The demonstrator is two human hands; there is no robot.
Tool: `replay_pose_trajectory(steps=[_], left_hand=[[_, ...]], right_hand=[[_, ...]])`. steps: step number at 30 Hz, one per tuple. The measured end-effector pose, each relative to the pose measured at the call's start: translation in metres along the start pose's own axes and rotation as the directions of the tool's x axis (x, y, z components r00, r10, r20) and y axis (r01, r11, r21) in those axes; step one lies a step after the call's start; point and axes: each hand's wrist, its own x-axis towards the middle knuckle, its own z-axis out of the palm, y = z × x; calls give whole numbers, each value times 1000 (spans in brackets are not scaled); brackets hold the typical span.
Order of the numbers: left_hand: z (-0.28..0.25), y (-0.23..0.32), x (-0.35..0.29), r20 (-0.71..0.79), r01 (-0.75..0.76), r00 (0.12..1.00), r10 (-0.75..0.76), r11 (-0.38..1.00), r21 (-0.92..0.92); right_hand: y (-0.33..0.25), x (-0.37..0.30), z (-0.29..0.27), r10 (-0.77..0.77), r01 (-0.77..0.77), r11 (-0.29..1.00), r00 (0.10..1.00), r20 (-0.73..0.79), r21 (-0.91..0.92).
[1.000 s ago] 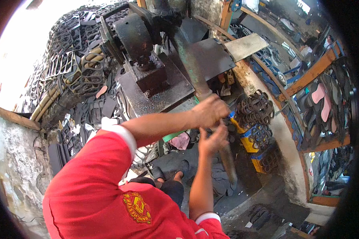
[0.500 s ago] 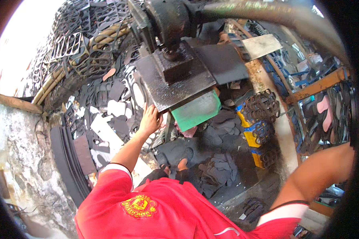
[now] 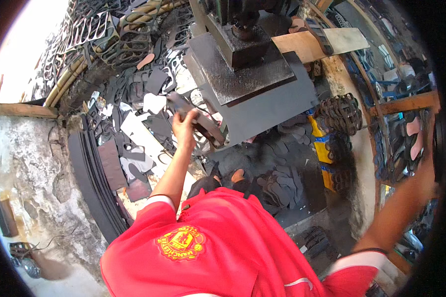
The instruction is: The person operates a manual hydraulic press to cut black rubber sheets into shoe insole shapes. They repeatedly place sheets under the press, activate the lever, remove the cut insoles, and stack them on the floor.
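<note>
My left hand (image 3: 184,129) is closed around a long, dark cutting die (image 3: 210,129), thumb and fingers gripping its side. The die is tilted beside the left edge of a dark grey sheet (image 3: 272,116). That sheet lies beneath the black steel press head (image 3: 250,76), jutting out toward me. My right forearm (image 3: 401,213) stretches to the right rim of the picture, blurred, and the hand itself is lost there.
Cut-out sole pieces (image 3: 280,188) lie in a heap on the floor by my feet. Yellow boxes (image 3: 323,151) with looped dark offcuts (image 3: 338,115) stand at the right. Stacked dark sheets (image 3: 91,178) lean at the left, near a stained wall (image 3: 44,183). Scrap webbing (image 3: 91,32) is piled at the far left.
The green board showing under the press head is now hidden by the grey sheet. My left hand has come off the press edge and now holds the die. The view has shifted.
</note>
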Motion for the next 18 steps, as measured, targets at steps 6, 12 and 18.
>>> replay_pose_trajectory(steps=[6,12,18], left_hand=[[54,77,-72,152,-529,819,554,624,575],[132,56,-94,301,-443,883,360,850,283],[79,-90,-14,-123,178,983,-136,868,464]], right_hand=[[-214,-71,203,285,-153,600,958,-31,785],[-180,-63,280,549,-467,490,821,156,736],[55,21,423,716,-766,484,625,311,423]])
